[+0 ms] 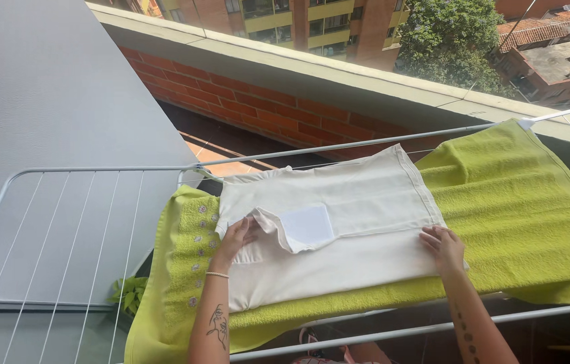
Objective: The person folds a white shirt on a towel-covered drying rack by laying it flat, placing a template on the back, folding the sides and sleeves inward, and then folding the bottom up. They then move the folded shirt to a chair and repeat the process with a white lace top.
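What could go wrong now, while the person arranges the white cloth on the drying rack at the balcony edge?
1. The white cloth lies loose on the green towel, pressed only by the left hand and right hand; a gust could possibly lift it over the brick parapet.
2. The green towel hangs far over the rack's near rail at the left, so it might slide off.
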